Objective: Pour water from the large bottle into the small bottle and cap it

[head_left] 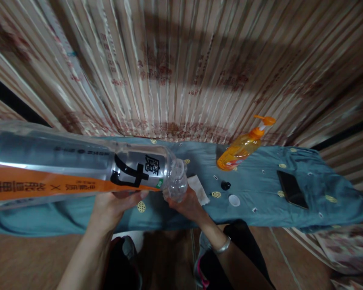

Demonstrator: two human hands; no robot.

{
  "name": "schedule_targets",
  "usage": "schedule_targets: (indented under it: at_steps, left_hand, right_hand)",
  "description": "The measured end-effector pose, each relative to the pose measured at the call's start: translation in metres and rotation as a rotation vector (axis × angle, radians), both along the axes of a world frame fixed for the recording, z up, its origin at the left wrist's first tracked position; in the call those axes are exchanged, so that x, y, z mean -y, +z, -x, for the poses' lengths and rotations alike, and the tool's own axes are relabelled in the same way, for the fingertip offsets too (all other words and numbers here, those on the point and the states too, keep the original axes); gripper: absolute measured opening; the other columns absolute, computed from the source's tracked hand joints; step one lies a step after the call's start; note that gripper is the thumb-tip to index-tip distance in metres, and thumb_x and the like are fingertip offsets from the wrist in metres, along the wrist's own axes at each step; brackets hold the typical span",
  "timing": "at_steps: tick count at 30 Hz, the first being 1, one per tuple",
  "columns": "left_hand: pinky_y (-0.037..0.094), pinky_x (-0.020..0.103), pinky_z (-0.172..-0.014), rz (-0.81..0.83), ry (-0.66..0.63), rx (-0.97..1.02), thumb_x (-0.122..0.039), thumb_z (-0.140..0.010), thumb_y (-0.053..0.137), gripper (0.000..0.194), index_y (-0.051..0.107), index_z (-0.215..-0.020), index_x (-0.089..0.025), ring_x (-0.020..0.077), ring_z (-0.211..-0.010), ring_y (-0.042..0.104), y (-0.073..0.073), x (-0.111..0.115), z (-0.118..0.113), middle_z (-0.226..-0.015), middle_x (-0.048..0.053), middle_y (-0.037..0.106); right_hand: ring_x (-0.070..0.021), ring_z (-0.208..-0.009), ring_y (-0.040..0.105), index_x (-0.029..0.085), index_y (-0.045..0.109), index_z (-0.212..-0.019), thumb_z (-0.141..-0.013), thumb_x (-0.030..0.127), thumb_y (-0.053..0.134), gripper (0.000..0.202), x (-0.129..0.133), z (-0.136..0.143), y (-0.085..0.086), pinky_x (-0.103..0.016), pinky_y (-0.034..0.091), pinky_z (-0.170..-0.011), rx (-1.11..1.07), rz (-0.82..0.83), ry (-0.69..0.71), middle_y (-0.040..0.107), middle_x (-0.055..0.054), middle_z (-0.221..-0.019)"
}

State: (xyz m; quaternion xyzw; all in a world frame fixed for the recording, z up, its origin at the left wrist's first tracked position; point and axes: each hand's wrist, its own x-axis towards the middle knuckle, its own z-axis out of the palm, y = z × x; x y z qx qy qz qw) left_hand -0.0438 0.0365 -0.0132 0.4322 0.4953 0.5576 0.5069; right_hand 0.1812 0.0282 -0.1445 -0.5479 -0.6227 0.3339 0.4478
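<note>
1. We locate the large plastic bottle with the silver-and-orange label (78, 165) at left, lying roughly horizontal in the air over the teal patterned cloth (290, 215). Its narrow end lies at the small clear bottle (177, 188); we cannot tell whether the two touch.
2. We note the left hand (110, 207) partly curled under the large bottle, taking hold near its shoulder end; the bottle hides most of the fingers.
3. We note the right hand (186, 203) closed around the lower part of the small clear bottle, whose mouth points up.
4. We cannot tell how full the large bottle is. We judge it light if empty and awkward if full, since its long rear end extends well beyond the supporting hand.
5. We expect thin walls that yield under a hard squeeze, and slick plastic, more so when wet. We recommend a broad, light grip nearer mid-length for balance.
6. We judge the small clear bottle light, smooth and easily dented if plastic. We advise holding it low on the body, fingers away from the mouth.
</note>
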Motion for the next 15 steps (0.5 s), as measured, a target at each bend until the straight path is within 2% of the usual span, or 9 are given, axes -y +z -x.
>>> schedule_targets:
  at_steps: [5,10,15]
  left_hand:
    - [0.074,0.038,-0.072,-0.009,0.005,-0.036,-0.032,-0.047,0.108,0.037,0.087,-0.077,-0.021,0.0295,-0.076,0.086,-0.0024,-0.0007,0.0017,-0.084,0.007,0.089]
    - [0.074,0.04,-0.071,-0.007,-0.02,-0.017,-0.028,-0.049,0.105,0.035,0.087,-0.078,-0.021,0.0304,-0.076,0.085,-0.0042,-0.0025,0.0025,-0.082,0.007,0.088]
    - [0.072,0.038,-0.068,-0.018,-0.004,-0.035,-0.029,-0.049,0.103,0.032,0.085,-0.074,-0.02,0.0271,-0.07,0.082,-0.0007,-0.0029,-0.0011,-0.078,0.008,0.087]
  right_hand:
    - [-0.0339,-0.116,0.084,0.026,0.064,-0.146,-0.081,0.038,0.086,0.07,0.0003,-0.0004,-0.0026,-0.047,0.071,-0.102,0.02,-0.003,-0.017,0.086,-0.011,-0.131]
    - [-0.0356,-0.117,0.084,0.023,0.062,-0.147,-0.083,0.039,0.085,0.07,0.0002,-0.0017,-0.0029,-0.053,0.07,-0.105,0.03,-0.007,-0.008,0.085,-0.014,-0.132]
    - [-0.0367,-0.117,0.084,0.021,0.064,-0.145,-0.082,0.038,0.085,0.068,-0.0004,-0.0017,0.0001,-0.057,0.07,-0.107,0.003,-0.008,0.008,0.085,-0.016,-0.132]
